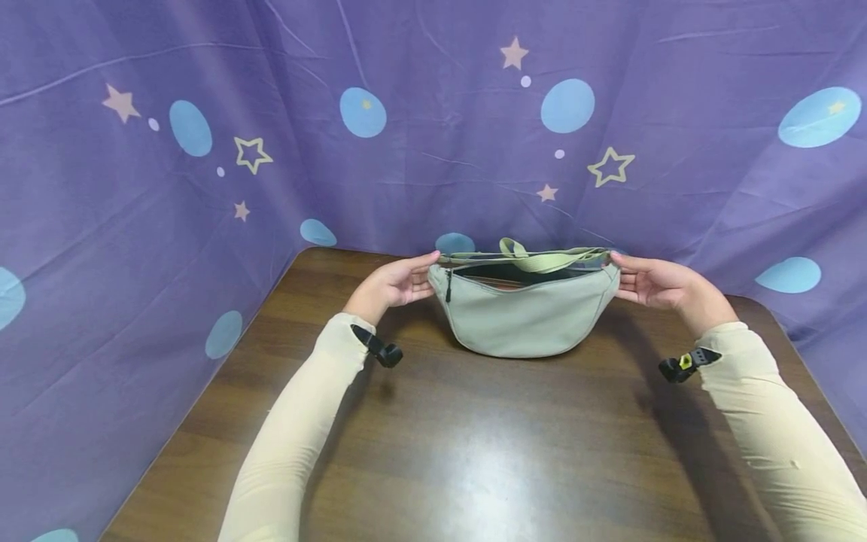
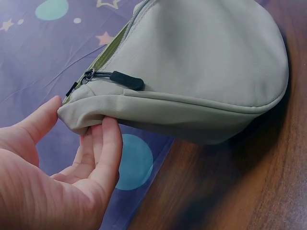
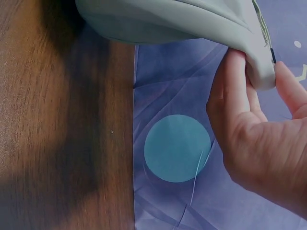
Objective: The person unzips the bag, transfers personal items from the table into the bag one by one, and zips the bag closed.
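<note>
A pale grey-green waist bag (image 1: 524,320) is held upright at the far side of the table, its top zipper open. Through the opening a bit of orange shows; what it is cannot be made out. The left hand (image 1: 405,280) pinches the bag's left end between thumb and fingers, close to the black zipper pull (image 2: 127,80). At the opposite end, the right hand (image 3: 254,120) grips the other corner the same way. A light green strap (image 1: 549,261) lies looped along the top. Whether the bag's bottom touches the table is unclear.
The brown wooden table (image 1: 420,444) reaches back to a purple curtain (image 1: 440,135) with stars and blue dots, which also hangs along the left side. Black wrist straps (image 1: 386,351) sit over the cream sleeves (image 1: 291,444).
</note>
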The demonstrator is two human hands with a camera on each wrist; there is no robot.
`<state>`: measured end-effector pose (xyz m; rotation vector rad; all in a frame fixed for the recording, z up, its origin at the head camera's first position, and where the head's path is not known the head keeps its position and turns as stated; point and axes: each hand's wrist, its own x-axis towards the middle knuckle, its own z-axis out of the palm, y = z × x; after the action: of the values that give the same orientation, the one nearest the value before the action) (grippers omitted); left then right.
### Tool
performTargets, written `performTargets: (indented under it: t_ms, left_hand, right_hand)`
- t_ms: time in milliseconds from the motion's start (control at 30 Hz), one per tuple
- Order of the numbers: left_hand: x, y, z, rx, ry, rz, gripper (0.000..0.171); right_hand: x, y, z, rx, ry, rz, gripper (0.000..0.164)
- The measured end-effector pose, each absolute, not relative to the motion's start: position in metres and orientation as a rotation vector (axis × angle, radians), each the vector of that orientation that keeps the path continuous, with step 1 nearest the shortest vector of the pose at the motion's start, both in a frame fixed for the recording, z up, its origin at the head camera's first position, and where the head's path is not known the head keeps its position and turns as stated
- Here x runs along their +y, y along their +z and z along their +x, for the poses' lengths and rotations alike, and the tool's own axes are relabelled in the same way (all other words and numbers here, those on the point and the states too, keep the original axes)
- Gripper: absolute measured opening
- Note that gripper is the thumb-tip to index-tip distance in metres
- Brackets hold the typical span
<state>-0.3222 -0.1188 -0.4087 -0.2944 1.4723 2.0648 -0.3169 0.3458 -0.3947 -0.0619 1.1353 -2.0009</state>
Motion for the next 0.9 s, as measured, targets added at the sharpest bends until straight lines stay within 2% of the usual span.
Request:
performTargets:
  t_ms: [333,900]
  left_hand:
    - [-0.1168,-0.4105,-0.3218,1.481,2.035,-0.305,0.032]
    - [-0.1185,-0.4102,-0.3232,1.474,2.022,-0.276,0.036]
  right_hand:
    - [0.343,-0.3968,-0.3158,1.28,-1.999,0.109,0.033]
    - [0.3411,-0.3897,-0.3165,1.256,-1.997,0.112,0.035]
